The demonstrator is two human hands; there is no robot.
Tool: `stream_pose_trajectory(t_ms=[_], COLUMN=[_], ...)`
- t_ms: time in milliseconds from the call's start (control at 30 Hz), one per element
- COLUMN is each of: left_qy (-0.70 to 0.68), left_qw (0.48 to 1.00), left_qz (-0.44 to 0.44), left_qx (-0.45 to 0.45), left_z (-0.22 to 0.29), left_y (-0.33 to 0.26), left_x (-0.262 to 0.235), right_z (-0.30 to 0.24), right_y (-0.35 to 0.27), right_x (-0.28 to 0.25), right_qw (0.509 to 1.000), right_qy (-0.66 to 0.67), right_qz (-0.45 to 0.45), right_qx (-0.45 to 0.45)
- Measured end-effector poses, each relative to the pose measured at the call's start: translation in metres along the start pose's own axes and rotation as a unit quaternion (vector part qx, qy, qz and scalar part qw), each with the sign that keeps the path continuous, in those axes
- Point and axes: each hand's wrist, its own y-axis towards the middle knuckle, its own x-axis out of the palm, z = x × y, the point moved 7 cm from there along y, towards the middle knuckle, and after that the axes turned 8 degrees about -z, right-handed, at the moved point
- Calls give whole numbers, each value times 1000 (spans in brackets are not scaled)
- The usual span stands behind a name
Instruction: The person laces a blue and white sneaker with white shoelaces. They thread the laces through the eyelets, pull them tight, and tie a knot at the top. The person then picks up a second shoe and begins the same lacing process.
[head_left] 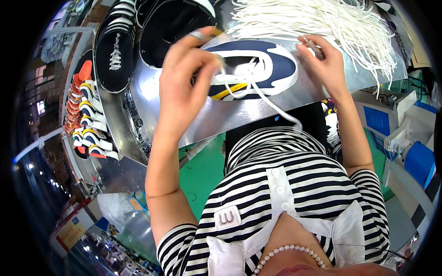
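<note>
I see a black-and-white striped short-sleeved top [294,184], white collar and button placket [279,189], pearl necklace [289,254], and bare forearms.

Bright, even overhead light. Soft glare across the metal counter [248,110]. Heavy fisheye bending and black vignette far from counter. Slight motion blur above counter; background dim.
</note>
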Motion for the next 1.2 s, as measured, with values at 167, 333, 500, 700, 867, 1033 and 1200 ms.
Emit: stream_pose_trajectory(t_ms=[167, 333, 500, 700, 867, 1033, 1200], left_qy=[-15, -67, -6, -503, -408, -400, -348], left_qw=[1000, 993, 980, 686, 807, 843, 862], left_qz=[16, 7, -96, -164, -61, 2, 8], left_qx=[-13, -95, -172, -499, -422, -361, -370], left_z=[8, 4, -18, -61, -54, -48, -49], left_y=[8, 6, -46, -49, -38, -36, -41], left_x=[40, 50, 46, 120, 115, 113, 110], right_z=[-49, -43, -29, -27, -32, -41, -47], right_y=[-15, -12, -8, -11, -17, -19, -31], right_x=[46, 86, 78, 91, 85, 81, 60], right_qw=[958, 895, 937, 969, 988, 993, 989], right_qy=[237, 410, 311, 189, 89, 22, 57], right_qz=[-162, -170, -139, -130, -109, -116, -122], right_qx=[-8, 44, 80, 93, 62, -2, -55])
